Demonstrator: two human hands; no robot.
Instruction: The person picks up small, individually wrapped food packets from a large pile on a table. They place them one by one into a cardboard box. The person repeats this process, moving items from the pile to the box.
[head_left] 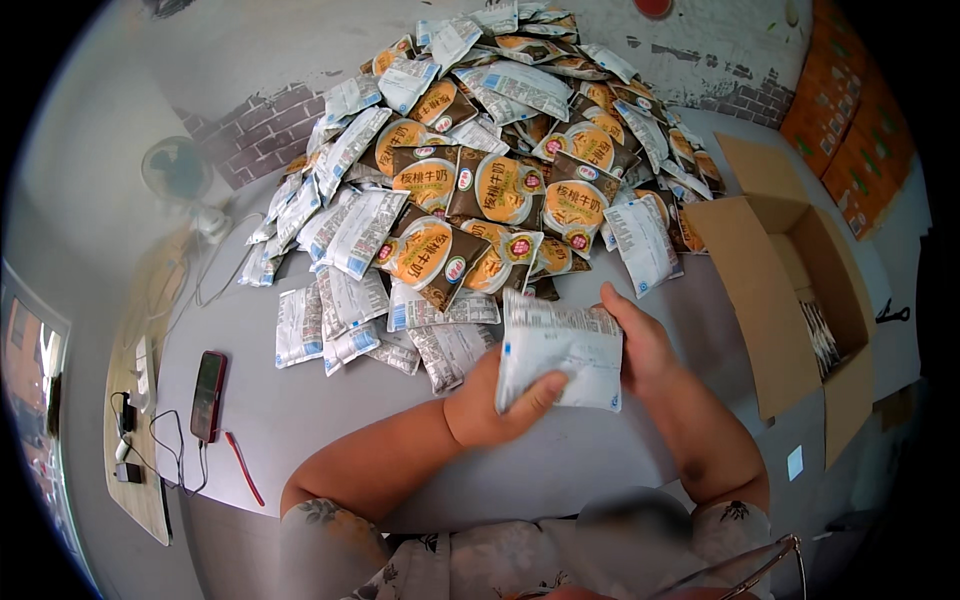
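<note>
Between my two hands, above the near part of the table, is a pouch [565,345] with its white printed back facing up. My left hand [500,405] grips its left lower side, the thumb lying across the front. Around its right edge closes my right hand [645,345], thumb pointing up along the side; its other fingers are hidden behind the pouch. Beyond my hands rises a big heap of like pouches [500,185], some showing brown and orange fronts, others white backs. A few white-backed pouches [455,350] lie just left of the held one.
An open cardboard box [735,290] stands at the right with several pouches [818,335] inside. Stacked orange cartons [850,130] are behind it. At the left lie a phone [207,395] on a cable and a red strip [245,468]. A small fan [180,172] stands farther back.
</note>
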